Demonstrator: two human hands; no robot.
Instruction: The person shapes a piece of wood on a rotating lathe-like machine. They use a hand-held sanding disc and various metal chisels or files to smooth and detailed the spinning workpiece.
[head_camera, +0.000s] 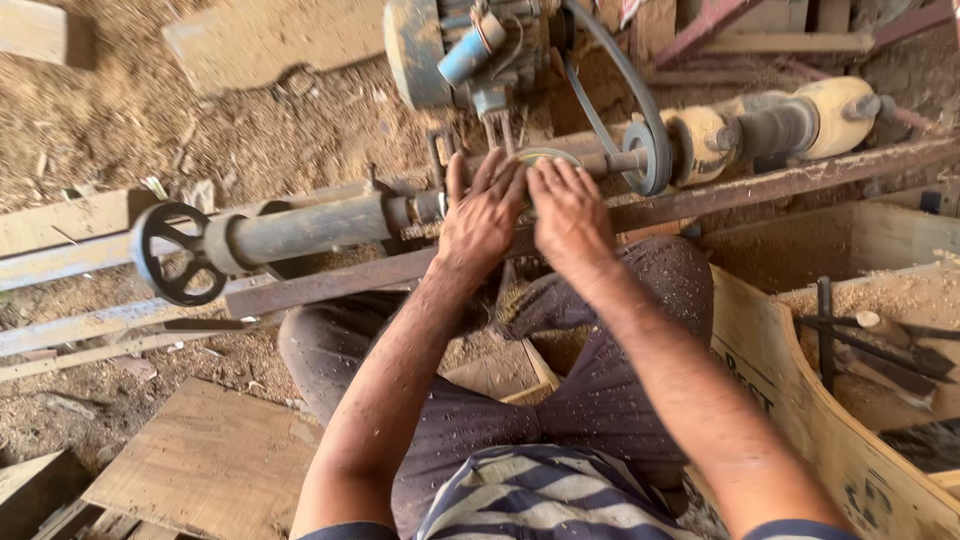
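1. Here, from the head camera, a person sits on the ground at a low wood lathe, legs folded under its long rusty rail (700, 195).
2. The left hand (482, 215) lies flat over the turning spot, fingers spread and pointing away, so its grip is open and pinches nothing I can see.
3. The right hand (568, 212) rests just beside it, touching it, fingers together and laid on a small round pale workpiece (548, 157) that shows only as a rim beyond the fingertips; whether that grip closes on it I cannot tell.
4. The workpiece sits between the grey tailstock (300, 228), with its black handwheel (172, 252) at the left, and the pulley (650, 158) at the right.
5. A dark belt (615, 75) runs from the pulley up to a blue-grey motor (425, 45).
6. At the right stands a wooden crate (800, 380) holding sawdust and dark metal tools (880, 350).
7. Boards and wood shavings lie about on the dirt floor (250, 130).
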